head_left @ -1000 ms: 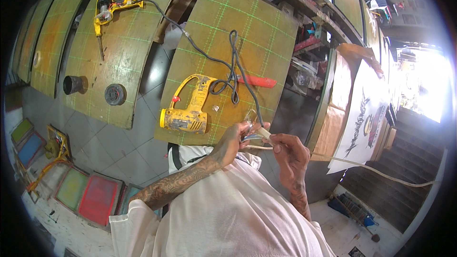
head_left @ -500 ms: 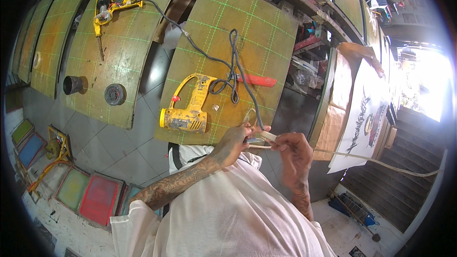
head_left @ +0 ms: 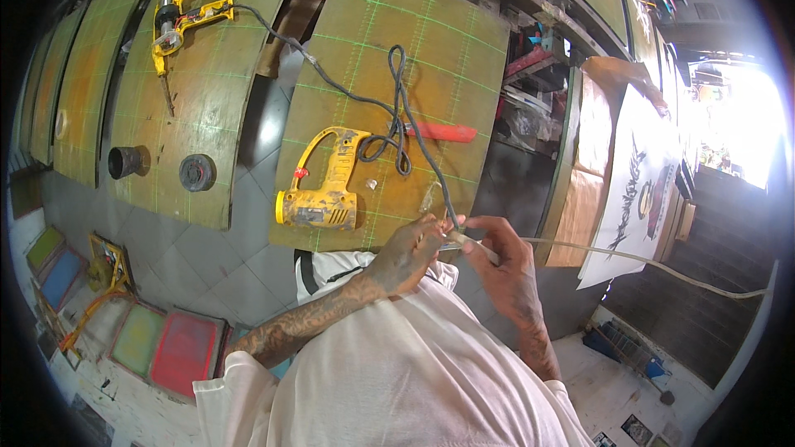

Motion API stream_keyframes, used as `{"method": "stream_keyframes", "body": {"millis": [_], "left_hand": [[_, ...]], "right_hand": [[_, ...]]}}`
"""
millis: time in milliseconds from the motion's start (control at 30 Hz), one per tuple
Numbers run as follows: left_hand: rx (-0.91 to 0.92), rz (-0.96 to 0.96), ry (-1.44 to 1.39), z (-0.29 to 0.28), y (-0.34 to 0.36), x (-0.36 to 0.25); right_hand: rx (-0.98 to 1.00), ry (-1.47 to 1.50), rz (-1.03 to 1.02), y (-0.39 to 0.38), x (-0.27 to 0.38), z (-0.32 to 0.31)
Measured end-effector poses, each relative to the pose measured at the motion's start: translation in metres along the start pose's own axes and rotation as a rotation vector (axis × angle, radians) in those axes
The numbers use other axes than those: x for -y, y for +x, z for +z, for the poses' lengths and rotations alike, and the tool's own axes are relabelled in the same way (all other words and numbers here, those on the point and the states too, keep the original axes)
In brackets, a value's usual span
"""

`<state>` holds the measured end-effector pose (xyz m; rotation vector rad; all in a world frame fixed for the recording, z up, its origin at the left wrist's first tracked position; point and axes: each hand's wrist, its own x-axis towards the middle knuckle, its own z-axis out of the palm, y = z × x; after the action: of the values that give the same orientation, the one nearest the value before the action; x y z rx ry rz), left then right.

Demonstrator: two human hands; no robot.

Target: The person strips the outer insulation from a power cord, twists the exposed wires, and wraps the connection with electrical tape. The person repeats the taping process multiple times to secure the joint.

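Observation:
My left hand (head_left: 412, 255) pinches the dark cord (head_left: 424, 153) near its lower end at the board's front edge. My right hand (head_left: 508, 263) grips a pale cord piece (head_left: 470, 246) beside it; both hands meet, and the small parts between the fingers are too tiny to make out. A pale cable (head_left: 629, 253) runs off to the right. On the board (head_left: 439, 50) lie a yellow tool housing (head_left: 330, 199) and a red strip (head_left: 443, 133). On the left board sit an opened yellow tool (head_left: 178, 25), a black cylinder (head_left: 124, 163) and a round dark part (head_left: 197, 172).
Coloured screen frames (head_left: 183, 352) stand on the floor at lower left. Further boards (head_left: 76, 108) line the left. At right are a board with brown paper (head_left: 577, 223), a printed white sheet (head_left: 629, 199), dark steps (head_left: 704, 323) and tools (head_left: 609, 352) on the floor.
The view has shifted slightly. My hands have drawn closer around the cord junction; my right hand's fingers have moved up and left along the pale piece, and the pale cable sits higher in the picture.

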<state>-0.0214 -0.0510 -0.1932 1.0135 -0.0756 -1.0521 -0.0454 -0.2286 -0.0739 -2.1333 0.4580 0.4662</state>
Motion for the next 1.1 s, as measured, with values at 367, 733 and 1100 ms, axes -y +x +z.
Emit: {"method": "stream_keyframes", "body": {"millis": [367,733,1100], "left_hand": [[0.003,0.224,0.372,0.001,0.000,-0.005],[0.014,-0.112,0.131,-0.004,0.008,0.003],[0.032,-0.268,-0.205,-0.016,0.008,0.006]], "right_hand": [[0.436,-0.212,0.056,0.029,0.029,-0.033],[0.435,0.018,0.052,0.052,-0.023,-0.019],[0.262,0.199,0.078,0.041,-0.035,0.011]]}}
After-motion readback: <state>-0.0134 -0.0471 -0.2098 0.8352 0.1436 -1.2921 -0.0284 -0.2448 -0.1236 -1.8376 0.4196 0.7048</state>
